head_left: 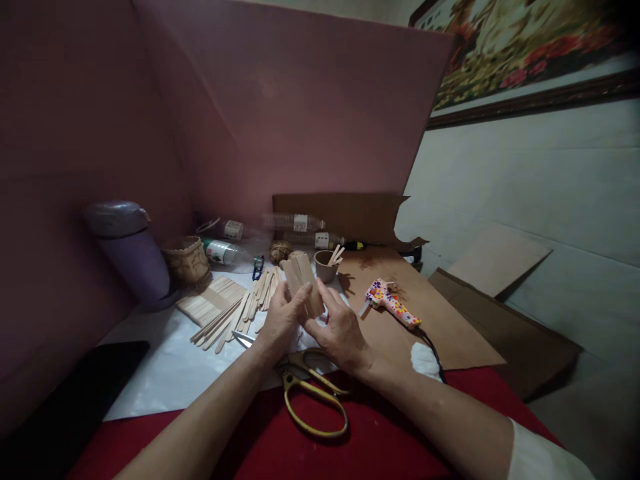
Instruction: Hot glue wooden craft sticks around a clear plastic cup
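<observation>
My left hand [286,313] and my right hand [340,327] both grip a small panel of craft sticks [303,270] laid side by side, held upright over the table's middle. Fingers cover its lower part. Beneath my wrists lies a pair of scissors [315,407] with yellowish handles; its blade tip points left. Loose craft sticks [250,307] spread over the white sheet just left of my left hand, beside a banded bundle of sticks [213,300]. Right of my right hand, a flower-patterned glue gun [393,303] rests on cardboard.
A small cup [326,268] with a few sticks stands behind my hands. Several clear plastic bottles [230,253] lie at the back, near a twine ball [281,251]. A woven-looking pot [186,260] and a purple tumbler [133,260] stand left. White wadding [425,360] lies by the cord.
</observation>
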Demonstrator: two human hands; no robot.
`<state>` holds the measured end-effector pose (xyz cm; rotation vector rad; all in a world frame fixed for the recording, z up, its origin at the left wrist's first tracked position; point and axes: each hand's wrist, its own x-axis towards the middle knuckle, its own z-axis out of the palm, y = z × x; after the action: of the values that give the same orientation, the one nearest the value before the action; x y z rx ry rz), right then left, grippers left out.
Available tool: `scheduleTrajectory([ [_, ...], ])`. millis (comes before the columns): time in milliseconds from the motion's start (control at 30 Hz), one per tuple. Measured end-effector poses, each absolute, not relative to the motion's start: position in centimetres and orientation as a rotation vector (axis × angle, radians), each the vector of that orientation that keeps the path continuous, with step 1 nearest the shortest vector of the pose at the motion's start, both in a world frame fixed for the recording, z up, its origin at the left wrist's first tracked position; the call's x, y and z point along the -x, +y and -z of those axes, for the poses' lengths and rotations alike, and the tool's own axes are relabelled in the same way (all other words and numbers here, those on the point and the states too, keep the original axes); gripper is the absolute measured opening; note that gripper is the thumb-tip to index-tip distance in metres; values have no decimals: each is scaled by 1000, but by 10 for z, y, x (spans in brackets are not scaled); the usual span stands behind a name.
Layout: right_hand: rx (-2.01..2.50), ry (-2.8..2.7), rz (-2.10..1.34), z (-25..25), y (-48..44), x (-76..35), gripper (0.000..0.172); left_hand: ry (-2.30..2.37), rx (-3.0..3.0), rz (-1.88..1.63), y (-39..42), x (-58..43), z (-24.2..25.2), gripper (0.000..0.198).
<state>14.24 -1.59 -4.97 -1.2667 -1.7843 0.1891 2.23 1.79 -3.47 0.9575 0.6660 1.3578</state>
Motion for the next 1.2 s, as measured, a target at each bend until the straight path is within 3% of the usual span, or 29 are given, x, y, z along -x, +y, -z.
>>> scheduleTrajectory([
  [500, 1179, -1717, -154, 52, -16, -140, 65, 661, -904, -1359, 13, -23, 23, 59],
  [900, 1189, -1665, -245, 44, -21, -139, 46, 628, -899, -1363, 17, -22, 32, 51],
  [1200, 1183, -1669, -243, 46, -20, -140, 46, 653, -918, -1371, 16, -22, 29, 54],
])
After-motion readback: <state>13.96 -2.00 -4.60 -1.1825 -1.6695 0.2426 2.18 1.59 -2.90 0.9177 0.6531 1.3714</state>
